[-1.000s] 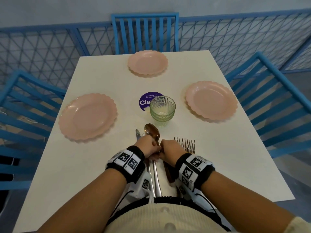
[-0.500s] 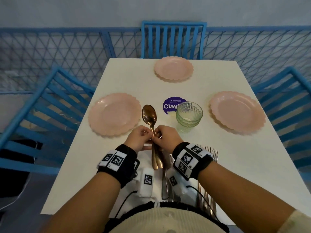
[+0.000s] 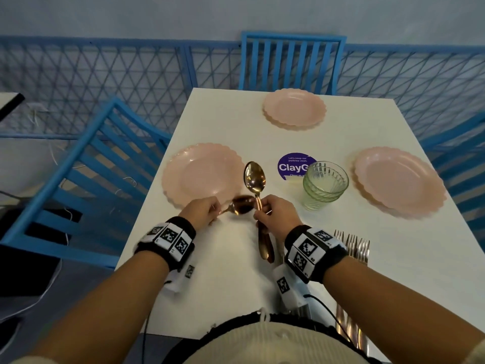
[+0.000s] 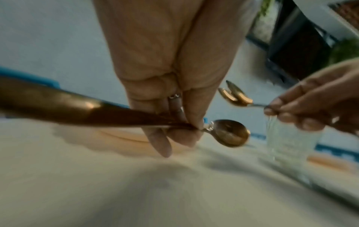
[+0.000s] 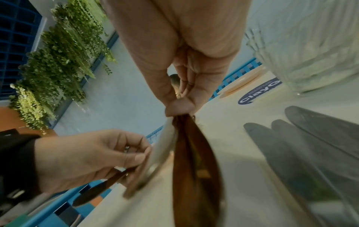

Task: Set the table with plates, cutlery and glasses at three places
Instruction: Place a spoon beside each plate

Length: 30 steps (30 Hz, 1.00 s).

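White surface (image 3: 231, 122) ringed by blue chairs (image 3: 291, 63) and lattice fence, three pink plates (image 3: 202, 174), stacked green glasses (image 3: 325, 185) on purple sticker (image 3: 291, 166), forks (image 3: 353, 244) near edge, left hand (image 3: 200, 212) pinching one spoon (image 3: 242, 204), right hand (image 3: 277, 215) gripping other spoons (image 3: 254, 177).

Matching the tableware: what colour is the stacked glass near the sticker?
Pale green, ribbed glass; the head view shows it best.
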Each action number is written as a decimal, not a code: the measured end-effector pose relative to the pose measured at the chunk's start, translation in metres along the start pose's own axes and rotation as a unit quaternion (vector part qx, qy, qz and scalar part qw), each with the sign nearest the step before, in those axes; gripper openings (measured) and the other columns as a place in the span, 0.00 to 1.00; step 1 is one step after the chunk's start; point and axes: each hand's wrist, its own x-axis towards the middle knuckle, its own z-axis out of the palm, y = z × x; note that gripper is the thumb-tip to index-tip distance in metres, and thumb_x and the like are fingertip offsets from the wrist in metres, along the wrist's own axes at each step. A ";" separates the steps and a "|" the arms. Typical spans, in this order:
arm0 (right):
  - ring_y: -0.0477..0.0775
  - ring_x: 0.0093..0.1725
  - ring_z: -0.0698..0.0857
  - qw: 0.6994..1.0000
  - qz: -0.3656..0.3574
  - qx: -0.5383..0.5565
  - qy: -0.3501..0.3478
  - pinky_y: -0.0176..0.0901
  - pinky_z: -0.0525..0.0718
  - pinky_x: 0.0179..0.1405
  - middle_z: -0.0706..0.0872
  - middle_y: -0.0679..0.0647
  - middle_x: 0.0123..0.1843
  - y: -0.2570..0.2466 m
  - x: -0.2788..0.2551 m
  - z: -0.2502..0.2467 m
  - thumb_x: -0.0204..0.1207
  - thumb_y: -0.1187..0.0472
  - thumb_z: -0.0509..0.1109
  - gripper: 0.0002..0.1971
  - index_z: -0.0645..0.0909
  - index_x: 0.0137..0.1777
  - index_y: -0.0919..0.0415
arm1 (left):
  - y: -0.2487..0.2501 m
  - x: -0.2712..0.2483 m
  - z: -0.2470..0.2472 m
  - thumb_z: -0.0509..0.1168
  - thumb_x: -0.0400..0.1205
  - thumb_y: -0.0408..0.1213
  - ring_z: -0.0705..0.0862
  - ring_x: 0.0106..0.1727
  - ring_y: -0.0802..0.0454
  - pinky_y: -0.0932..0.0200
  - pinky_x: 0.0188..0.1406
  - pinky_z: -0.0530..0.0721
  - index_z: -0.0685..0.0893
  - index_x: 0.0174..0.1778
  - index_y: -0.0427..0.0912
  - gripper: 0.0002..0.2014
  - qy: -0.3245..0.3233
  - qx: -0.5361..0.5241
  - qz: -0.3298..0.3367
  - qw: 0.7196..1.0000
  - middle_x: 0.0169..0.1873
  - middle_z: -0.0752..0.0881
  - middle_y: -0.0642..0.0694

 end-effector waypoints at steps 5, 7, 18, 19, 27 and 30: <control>0.45 0.30 0.84 1.000 0.024 0.017 0.012 0.29 0.82 0.25 0.84 0.52 0.38 0.007 0.003 0.000 0.76 0.67 0.68 0.09 0.80 0.56 0.65 | -0.017 0.004 -0.005 0.62 0.79 0.27 0.77 0.44 0.50 0.64 0.48 0.71 0.83 0.44 0.37 0.06 -0.036 0.129 0.019 0.991 0.39 0.80 0.46; 0.44 0.30 0.84 0.999 0.023 0.026 0.009 0.29 0.83 0.25 0.82 0.50 0.37 0.005 0.004 0.000 0.76 0.67 0.68 0.09 0.80 0.56 0.65 | -0.019 0.007 -0.009 0.61 0.79 0.27 0.77 0.44 0.49 0.64 0.48 0.71 0.79 0.41 0.42 0.06 -0.029 0.135 0.021 0.990 0.40 0.81 0.45; 0.47 0.32 0.85 0.999 0.017 0.039 0.013 0.36 0.87 0.33 0.84 0.52 0.40 0.002 0.007 -0.001 0.77 0.67 0.68 0.08 0.80 0.55 0.63 | -0.014 0.009 -0.013 0.60 0.82 0.35 0.81 0.58 0.41 0.52 0.54 0.79 0.80 0.56 0.36 0.10 -0.034 0.352 0.076 0.932 0.57 0.81 0.40; 0.48 0.33 0.85 0.999 0.016 0.037 0.013 0.36 0.87 0.33 0.84 0.51 0.39 0.003 0.007 0.000 0.77 0.67 0.68 0.08 0.80 0.54 0.63 | -0.012 0.010 -0.013 0.60 0.83 0.35 0.80 0.59 0.41 0.51 0.51 0.80 0.78 0.58 0.35 0.11 -0.016 0.358 0.084 0.930 0.57 0.80 0.39; 0.44 0.32 0.85 0.999 0.008 0.031 0.011 0.33 0.86 0.30 0.85 0.54 0.43 0.004 0.009 -0.003 0.77 0.66 0.69 0.05 0.78 0.49 0.58 | -0.004 0.025 -0.018 0.55 0.83 0.28 0.80 0.63 0.40 0.50 0.57 0.80 0.75 0.64 0.34 0.14 0.007 0.400 0.027 0.916 0.61 0.80 0.38; 0.44 0.32 0.85 1.000 0.007 0.026 0.009 0.28 0.84 0.25 0.84 0.55 0.43 0.004 0.011 -0.006 0.77 0.66 0.68 0.05 0.78 0.50 0.59 | -0.006 0.028 -0.022 0.55 0.83 0.28 0.81 0.61 0.40 0.50 0.58 0.80 0.77 0.63 0.34 0.13 0.012 0.398 0.022 0.917 0.60 0.82 0.38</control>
